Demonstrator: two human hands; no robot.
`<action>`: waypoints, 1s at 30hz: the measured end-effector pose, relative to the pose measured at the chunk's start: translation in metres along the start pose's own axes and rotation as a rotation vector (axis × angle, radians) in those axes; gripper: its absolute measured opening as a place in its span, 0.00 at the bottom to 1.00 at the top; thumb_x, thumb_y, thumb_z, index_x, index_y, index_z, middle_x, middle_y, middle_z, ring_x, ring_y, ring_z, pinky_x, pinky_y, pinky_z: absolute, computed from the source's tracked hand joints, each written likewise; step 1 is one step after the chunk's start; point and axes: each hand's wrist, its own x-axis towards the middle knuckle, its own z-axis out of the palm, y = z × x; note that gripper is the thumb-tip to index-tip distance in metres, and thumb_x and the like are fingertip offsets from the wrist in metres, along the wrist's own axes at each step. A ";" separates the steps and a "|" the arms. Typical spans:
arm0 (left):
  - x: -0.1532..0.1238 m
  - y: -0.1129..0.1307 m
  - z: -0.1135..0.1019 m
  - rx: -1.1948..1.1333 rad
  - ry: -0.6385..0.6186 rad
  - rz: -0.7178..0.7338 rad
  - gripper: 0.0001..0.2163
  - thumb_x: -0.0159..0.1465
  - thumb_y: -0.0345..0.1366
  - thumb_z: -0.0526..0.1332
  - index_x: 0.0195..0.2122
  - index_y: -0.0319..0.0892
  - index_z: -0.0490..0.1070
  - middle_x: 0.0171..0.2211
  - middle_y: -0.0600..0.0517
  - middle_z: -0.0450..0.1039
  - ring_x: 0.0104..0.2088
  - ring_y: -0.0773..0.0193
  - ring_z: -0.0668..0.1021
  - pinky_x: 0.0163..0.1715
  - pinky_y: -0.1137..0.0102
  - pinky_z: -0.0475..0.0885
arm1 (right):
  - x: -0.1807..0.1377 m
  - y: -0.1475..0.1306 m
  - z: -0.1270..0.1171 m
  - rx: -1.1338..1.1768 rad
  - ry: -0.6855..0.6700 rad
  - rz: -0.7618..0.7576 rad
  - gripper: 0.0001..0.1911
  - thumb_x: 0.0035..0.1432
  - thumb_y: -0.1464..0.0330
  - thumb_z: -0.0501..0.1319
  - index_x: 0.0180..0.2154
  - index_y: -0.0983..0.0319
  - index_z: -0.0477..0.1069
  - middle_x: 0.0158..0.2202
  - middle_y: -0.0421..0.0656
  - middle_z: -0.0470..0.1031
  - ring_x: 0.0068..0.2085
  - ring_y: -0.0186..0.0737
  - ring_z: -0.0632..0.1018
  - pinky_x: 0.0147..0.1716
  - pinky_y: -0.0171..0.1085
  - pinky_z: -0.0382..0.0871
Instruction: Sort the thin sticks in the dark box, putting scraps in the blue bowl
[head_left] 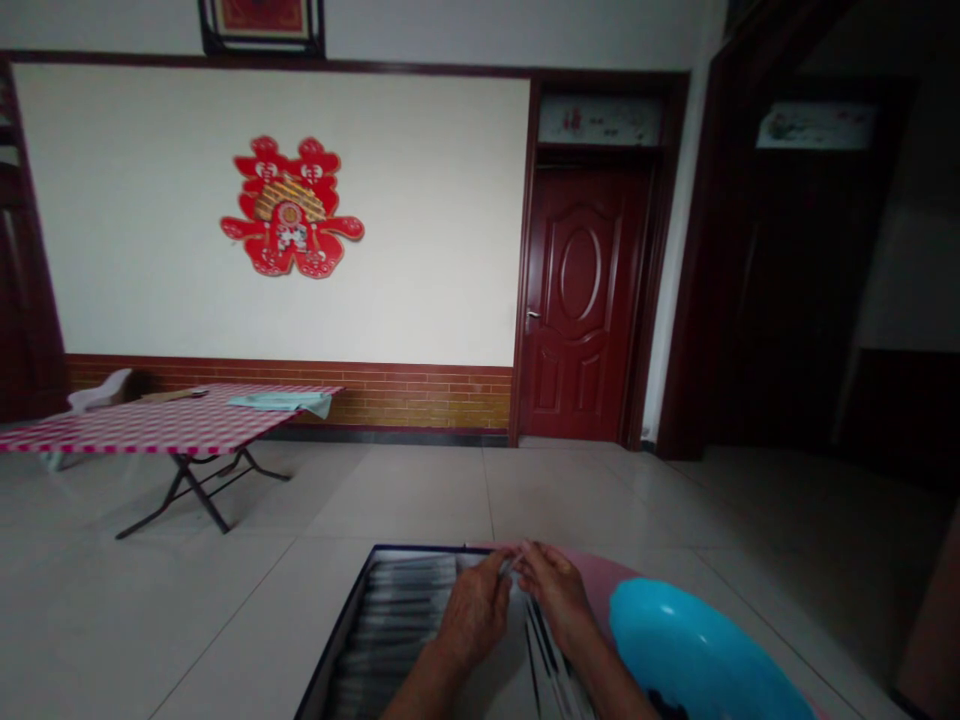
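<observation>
The left hand [472, 615] and the right hand [555, 595] are held side by side above an open box [397, 610] with a dark blue rim. Both hands are closed in a pinch, with their fingertips meeting on a thin item [510, 566] near the far edge of the box. The item is too small to identify. Rows of slender grey packets [401, 600] occupy the left portion of the box, below the left hand. Dark rods [544, 650] lie in the right portion, below the right hand.

The box appears to rest on a pink round surface [592, 575]. A blue plastic basin [697, 650] lies at the right edge of that surface, just beside the right forearm [607, 680].

Farther off on the tiled floor [405, 500] stands a folding surface [150, 425] covered in red-and-white checked cloth. A pale blue cloth [281, 402] lies near its right corner.
</observation>
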 end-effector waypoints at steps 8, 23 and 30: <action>-0.002 -0.010 0.007 0.070 0.058 0.053 0.18 0.67 0.30 0.49 0.58 0.44 0.63 0.47 0.46 0.78 0.44 0.61 0.81 0.44 0.66 0.76 | -0.002 0.003 -0.001 -0.193 -0.098 -0.092 0.27 0.45 0.45 0.63 0.31 0.62 0.79 0.34 0.48 0.82 0.34 0.44 0.80 0.27 0.35 0.69; -0.006 -0.015 0.002 0.177 0.070 0.123 0.15 0.67 0.32 0.48 0.51 0.45 0.68 0.41 0.49 0.80 0.36 0.61 0.82 0.36 0.69 0.78 | -0.006 -0.063 -0.051 -0.463 -0.078 -0.272 0.16 0.45 0.56 0.62 0.29 0.61 0.77 0.23 0.39 0.76 0.27 0.36 0.73 0.24 0.32 0.62; -0.006 -0.019 0.005 0.163 0.042 0.097 0.15 0.67 0.33 0.49 0.50 0.47 0.69 0.42 0.50 0.80 0.37 0.61 0.82 0.36 0.68 0.78 | -0.035 -0.112 -0.163 -0.857 -0.158 -0.185 0.05 0.33 0.72 0.62 0.17 0.59 0.77 0.18 0.37 0.75 0.24 0.38 0.72 0.28 0.36 0.63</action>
